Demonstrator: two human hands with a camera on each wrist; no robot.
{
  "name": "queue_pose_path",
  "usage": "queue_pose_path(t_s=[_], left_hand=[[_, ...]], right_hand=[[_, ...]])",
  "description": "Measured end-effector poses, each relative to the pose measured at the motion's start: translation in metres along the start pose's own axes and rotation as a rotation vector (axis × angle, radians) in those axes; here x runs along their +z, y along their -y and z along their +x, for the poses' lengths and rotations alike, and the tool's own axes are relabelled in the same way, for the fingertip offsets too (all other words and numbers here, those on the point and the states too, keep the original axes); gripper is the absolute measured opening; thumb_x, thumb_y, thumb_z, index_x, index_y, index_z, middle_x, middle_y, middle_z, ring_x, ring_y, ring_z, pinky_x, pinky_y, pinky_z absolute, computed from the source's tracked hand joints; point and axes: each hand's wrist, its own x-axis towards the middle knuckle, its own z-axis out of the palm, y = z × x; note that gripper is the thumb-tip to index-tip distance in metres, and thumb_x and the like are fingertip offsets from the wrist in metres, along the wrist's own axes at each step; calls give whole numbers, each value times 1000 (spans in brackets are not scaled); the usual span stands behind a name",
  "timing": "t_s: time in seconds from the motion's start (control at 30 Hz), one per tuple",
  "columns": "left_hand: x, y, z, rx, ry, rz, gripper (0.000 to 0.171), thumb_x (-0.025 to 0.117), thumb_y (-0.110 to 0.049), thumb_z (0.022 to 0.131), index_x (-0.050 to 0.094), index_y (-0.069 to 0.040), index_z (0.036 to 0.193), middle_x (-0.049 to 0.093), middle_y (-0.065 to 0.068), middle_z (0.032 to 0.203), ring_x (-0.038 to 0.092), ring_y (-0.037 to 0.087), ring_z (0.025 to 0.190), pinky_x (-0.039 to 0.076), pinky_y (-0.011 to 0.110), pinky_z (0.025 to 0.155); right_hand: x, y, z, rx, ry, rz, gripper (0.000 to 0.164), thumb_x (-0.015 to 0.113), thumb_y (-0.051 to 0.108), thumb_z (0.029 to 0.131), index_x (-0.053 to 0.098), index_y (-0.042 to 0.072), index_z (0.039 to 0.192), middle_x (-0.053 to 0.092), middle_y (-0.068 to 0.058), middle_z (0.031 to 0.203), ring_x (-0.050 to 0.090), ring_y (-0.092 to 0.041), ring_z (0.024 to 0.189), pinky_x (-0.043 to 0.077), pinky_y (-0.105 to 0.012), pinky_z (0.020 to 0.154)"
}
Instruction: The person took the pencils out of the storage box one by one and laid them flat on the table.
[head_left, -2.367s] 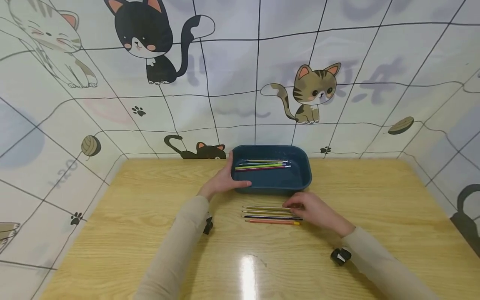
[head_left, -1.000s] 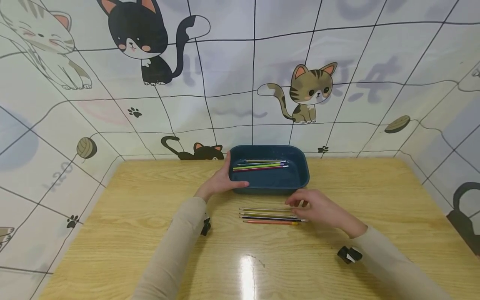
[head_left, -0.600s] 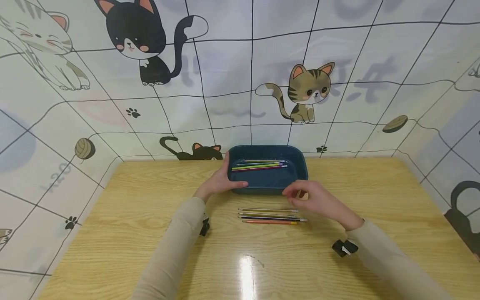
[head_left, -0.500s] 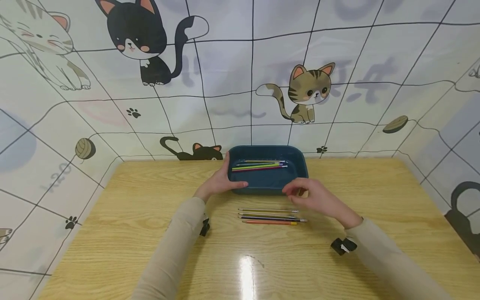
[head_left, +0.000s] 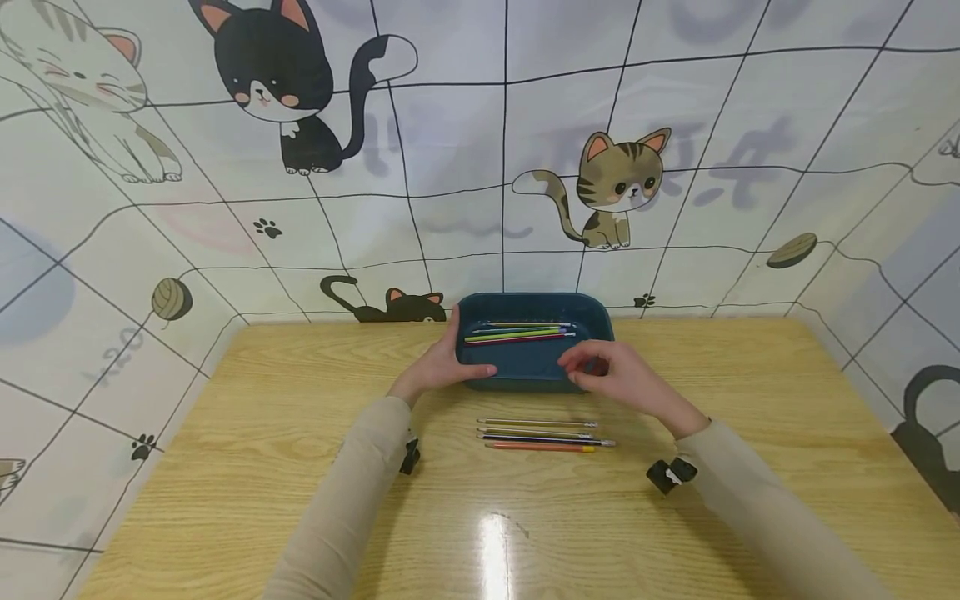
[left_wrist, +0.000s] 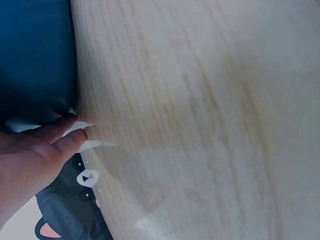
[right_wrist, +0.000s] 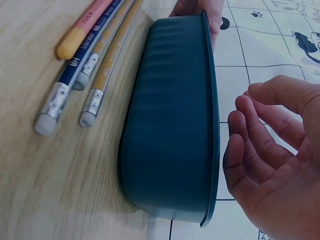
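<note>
My left hand (head_left: 437,367) grips the left end of a dark teal plastic bin (head_left: 536,385), its thumb over the front rim and its fingers against the outer side. My right hand (head_left: 611,373) hovers by the bin's front right corner, fingers loosely curled, holding nothing; the right wrist view shows it above the rim. Several pencils, including a lime green pencil (head_left: 517,336), lie inside the bin. In front, roughly parallel, lie an orange-pink pencil (head_left: 536,447) with a yellow end, a navy pencil (right_wrist: 90,42) and gold-coloured pencils (right_wrist: 107,70) with white erasers.
The wooden table (head_left: 300,467) meets a cloth backdrop (head_left: 465,150) printed with cartoon cats and grid lines, close behind the bin. Similar cloth stands along the left and right sides. A small black device (head_left: 671,475) sits at my right wrist.
My right hand has left the ends of the loose pencils and moved up and away to the bin's front right corner. The left hand stays on the bin.
</note>
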Motion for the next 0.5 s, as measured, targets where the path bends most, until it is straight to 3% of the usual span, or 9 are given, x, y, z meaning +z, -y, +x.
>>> queue_pose_path(t_s=[0.13, 0.5], left_hand=[[0, 0, -1, -3, 1, 3, 122, 77, -41, 81, -20, -21, 152, -7, 8, 160, 14, 31, 144, 22, 47, 111], [-1, 1, 0, 13, -1, -11, 124, 78, -42, 80, -20, -20, 152, -7, 8, 160, 13, 31, 144, 21, 47, 112]], right_hand=[[-1, -2, 8, 33, -7, 14, 17, 65, 2, 91, 69, 3, 107, 66, -2, 93, 59, -20, 84, 49, -32, 67], [0, -16, 33, 49, -42, 28, 20, 64, 1, 91, 67, 1, 111, 66, -15, 99, 61, -22, 88, 49, -36, 74]])
